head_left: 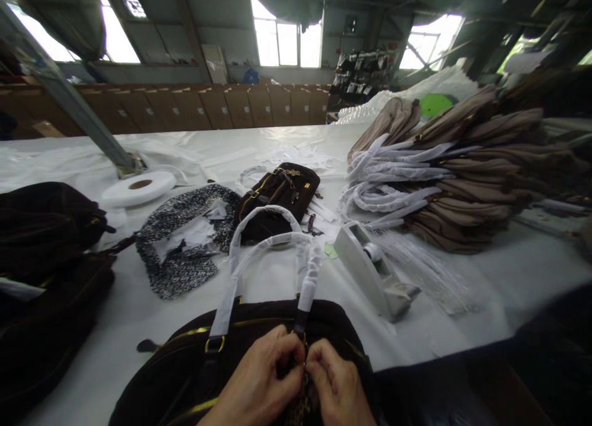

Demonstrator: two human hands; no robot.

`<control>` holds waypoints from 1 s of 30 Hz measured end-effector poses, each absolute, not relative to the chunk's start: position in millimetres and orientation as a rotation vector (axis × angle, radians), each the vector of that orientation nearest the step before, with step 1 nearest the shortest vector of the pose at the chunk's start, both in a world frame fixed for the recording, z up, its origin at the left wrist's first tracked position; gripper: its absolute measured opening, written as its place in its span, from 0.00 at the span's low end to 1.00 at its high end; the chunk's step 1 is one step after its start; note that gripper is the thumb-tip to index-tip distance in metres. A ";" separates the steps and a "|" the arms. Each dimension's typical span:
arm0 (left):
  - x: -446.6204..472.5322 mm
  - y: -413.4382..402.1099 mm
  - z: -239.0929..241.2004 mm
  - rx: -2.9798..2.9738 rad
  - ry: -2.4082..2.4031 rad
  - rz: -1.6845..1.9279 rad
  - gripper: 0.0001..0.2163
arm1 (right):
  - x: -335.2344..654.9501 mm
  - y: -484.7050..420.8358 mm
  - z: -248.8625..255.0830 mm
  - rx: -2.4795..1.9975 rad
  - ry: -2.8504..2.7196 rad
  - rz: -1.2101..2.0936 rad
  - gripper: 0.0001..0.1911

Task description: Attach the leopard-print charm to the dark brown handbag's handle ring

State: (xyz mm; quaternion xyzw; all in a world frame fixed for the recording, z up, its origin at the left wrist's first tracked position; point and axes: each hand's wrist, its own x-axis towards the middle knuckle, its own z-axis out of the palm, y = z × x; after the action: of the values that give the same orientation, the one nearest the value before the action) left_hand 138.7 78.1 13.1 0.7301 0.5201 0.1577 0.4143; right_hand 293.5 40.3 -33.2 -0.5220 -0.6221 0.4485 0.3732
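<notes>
Pinching a tiny piece, left fingers and right fingers nearly touching, dark handbag directly beneath, gold chain between hands

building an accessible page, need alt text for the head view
A person's left hand and right hand pinch something too small to identify at a dark handbag with white-wrapped handles. On the table beyond are a smaller dark bag, a tape dispenser and piled brown bags.

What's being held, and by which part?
The left hand and right hand seem to pinch a small piece by the gold chain on the dark bag, below the wrapped handle; exactly which part is hidden.
</notes>
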 end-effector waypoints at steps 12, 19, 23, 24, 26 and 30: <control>135.9 71.0 9.5 1.882 1.081 0.578 0.07 | 296.1 36.2 -31.3 -1.329 -1.403 1.313 0.16; 135.3 61.8 -8.4 1.784 1.035 0.699 0.09 | 297.2 29.6 -34.9 -1.376 -1.468 1.169 0.16; 136.7 57.5 -11.6 1.664 1.149 0.760 0.11 | 308.0 32.2 -34.1 -1.454 -1.710 0.770 0.13; 136.5 57.1 -12.8 1.627 1.172 0.776 0.11 | 309.9 32.6 -34.2 -1.477 -1.800 0.691 0.12; 135.3 57.4 -16.1 1.546 1.190 0.799 0.11 | 311.3 32.5 -34.4 -1.546 -1.992 0.596 0.09; 131.8 59.6 -21.6 1.402 1.187 0.831 0.09 | 307.8 30.8 -31.5 -1.652 -2.099 0.543 0.06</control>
State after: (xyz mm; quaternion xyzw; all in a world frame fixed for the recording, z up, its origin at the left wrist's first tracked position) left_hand 131.8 59.6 -21.6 0.5882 0.4979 0.3487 0.5334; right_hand 307.8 30.8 -31.5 -0.5930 -0.7535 0.1950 0.2063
